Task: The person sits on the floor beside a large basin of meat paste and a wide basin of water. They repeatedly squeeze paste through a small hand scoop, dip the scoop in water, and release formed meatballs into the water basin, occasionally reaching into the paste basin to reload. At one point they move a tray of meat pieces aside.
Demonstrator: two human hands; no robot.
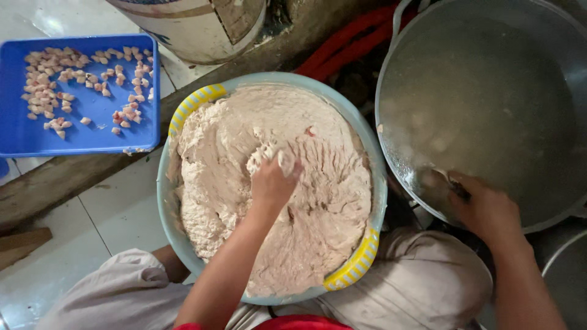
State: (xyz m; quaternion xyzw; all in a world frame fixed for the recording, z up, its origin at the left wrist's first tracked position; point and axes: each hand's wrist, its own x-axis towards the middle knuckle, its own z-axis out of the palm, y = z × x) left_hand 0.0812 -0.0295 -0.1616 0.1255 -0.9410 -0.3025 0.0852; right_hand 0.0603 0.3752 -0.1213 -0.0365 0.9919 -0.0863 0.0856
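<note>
Two hands: my left hand (pixel 272 183) clamped on paste (pixel 275 256); right hand (pixel 483 208) closed over pot (pixel 391 67) rim, right of it.

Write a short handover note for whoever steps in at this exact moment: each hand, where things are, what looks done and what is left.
Left hand: dug into the pale paste, fingers closed around a lump of it.
Right hand: at the near rim of the big metal pot, fingers dipping into the cloudy water; whether it holds anything cannot be told.
The paste fills the blue-grey basin with yellow striped handles, set between the knees.
Done: several pale lumps already sit under the water.
Left: the basin is nearly full. The blue tray of small pinkish cubes lies on the floor, untouched.
</note>
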